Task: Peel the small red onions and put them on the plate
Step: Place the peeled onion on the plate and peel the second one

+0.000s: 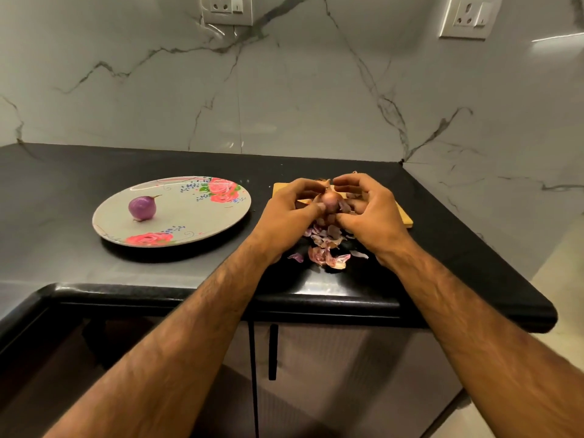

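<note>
A: Nearest, the skins [325, 251] lie loose. Above them the left hand [290, 213] and right hand [369, 213] both pinch the onion [330, 200], fingers curled round it.

B: I'd strip from the tip downward, over the board [406, 218].

A: The board's mostly hidden, so I can't tell whether more wait there. A peeled onion [142, 208] sits on the plate [202, 222].

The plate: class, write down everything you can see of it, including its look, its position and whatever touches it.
The plate is round, shallow and pale grey-white, glossy like glazed ceramic or melamine. Pink roses with green leaves and small blue sprigs are printed at its far and near edges, along with thin red curling lines. It lies flat on the black countertop. One peeled onion, purple with its stem tip left on, rests on the plate's left part.
</note>
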